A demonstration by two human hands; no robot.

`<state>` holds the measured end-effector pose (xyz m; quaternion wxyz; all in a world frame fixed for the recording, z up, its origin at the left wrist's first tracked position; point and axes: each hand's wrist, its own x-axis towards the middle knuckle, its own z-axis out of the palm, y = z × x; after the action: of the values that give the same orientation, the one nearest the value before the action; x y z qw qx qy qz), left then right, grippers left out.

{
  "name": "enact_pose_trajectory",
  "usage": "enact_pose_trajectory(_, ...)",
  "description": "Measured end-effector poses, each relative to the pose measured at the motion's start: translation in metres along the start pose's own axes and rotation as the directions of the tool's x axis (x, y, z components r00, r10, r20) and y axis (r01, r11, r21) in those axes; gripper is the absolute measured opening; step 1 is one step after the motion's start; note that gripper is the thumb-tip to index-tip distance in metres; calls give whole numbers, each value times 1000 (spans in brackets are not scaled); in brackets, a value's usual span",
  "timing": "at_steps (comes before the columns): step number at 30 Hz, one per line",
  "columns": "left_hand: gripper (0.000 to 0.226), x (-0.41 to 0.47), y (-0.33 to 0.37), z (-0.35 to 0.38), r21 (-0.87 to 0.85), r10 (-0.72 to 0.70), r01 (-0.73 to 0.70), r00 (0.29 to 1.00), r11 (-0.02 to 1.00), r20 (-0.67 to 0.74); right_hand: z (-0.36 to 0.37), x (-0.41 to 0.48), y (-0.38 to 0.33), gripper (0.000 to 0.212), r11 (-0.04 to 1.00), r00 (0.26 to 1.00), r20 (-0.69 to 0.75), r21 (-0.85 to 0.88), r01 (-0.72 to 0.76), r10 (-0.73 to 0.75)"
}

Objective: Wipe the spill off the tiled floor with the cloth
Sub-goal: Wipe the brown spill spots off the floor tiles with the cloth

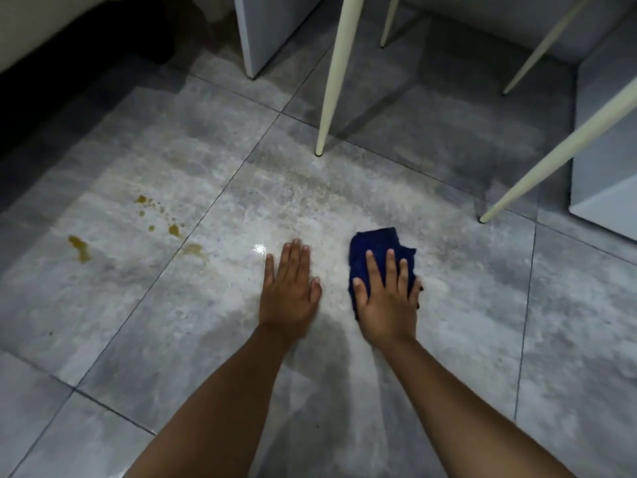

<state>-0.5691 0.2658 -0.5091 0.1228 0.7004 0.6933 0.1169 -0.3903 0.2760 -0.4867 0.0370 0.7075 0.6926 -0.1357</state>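
Note:
A dark blue cloth [375, 250] lies bunched on the grey tiled floor [482, 322]. My right hand [387, 298] presses flat on top of it, fingers spread, covering its near half. My left hand [289, 288] rests palm down on the bare tile just left of the cloth, holding nothing. The spill shows as yellow-brown drops and smears: a patch [80, 246] at the far left, several small drops [162, 215] further up, and a faint smear [193, 250] nearer my left hand. All of the spill lies well to the left of the cloth.
Cream tapered furniture legs stand ahead: one [331, 81] straight beyond my hands, another [551, 157] slanting in from the right. White-grey cabinet bases sit at the back [262, 32] and right [603, 167]. A dark shadowed area [69, 81] lies at the upper left.

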Motion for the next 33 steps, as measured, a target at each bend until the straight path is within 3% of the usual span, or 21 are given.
enact_pose_trajectory(2, 61, -5, 5, 0, -19, 37, -37, 999, 999, 5, -8, 6, 17, 60, 992, 992, 9, 33, -126, 125)
enact_pose_trajectory(4, 60, 3, 7, -4, -25, 58, -58, 998, 998, -31, -7, -7, 19, 58, 965, 964, -79, 94, -247, 254)
enact_pose_trajectory(6, 59, 11, 0, -7, -16, 58, -59, 995, 998, -87, 4, -38, -1, 59, 953, 943, -157, 124, -277, 295)
enact_pose_trajectory(10, 56, 7, -12, -5, 7, 37, -37, 986, 999, -160, 14, -55, -13, 61, 998, 995, -100, 63, 18, -12)
enact_pose_trajectory(12, 56, 3, -3, -2, -15, 57, -60, 988, 998, -147, 2, -27, 15, 61, 998, 993, -98, -19, 60, -61)
enact_pose_trajectory(14, 57, 0, 2, 0, -26, 94, -98, 986, 995, -135, -12, 1, 42, 60, 996, 991, -97, -13, -91, 90)
enact_pose_trajectory(17, 58, -4, -5, -1, -23, 91, -95, 988, 995, -127, -9, -3, 45, 60, 926, 926, -87, 119, -357, 368)
enact_pose_trajectory(19, 58, -4, -9, -2, -21, 88, -91, 988, 996, -131, 6, -34, 20, 59, 906, 901, -117, 134, -402, 417)
enact_pose_trajectory(22, 59, -2, -7, -3, -27, 72, -76, 991, 997, -110, 16, -65, -9, 61, 969, 962, -139, 103, -223, 237)
enact_pose_trajectory(25, 60, -9, -2, -1, -42, 70, -74, 994, 996, -79, 5, -32, 3, 62, 998, 994, -90, 11, -59, 60)
enact_pose_trajectory(30, 61, 1, -6, -7, -26, 69, -72, 994, 997, -85, 2, -14, 1, 59, 941, 939, -122, 146, -304, 322)
enact_pose_trajectory(31, 62, 3, -8, -7, -21, 67, -69, 994, 997, -81, 9, -30, -11, 59, 934, 931, -138, 170, -314, 338)
enact_pose_trajectory(33, 62, 0, -12, -3, -18, 63, -64, 997, 998, -51, 23, -62, -33, 60, 968, 965, -134, 143, -206, 225)
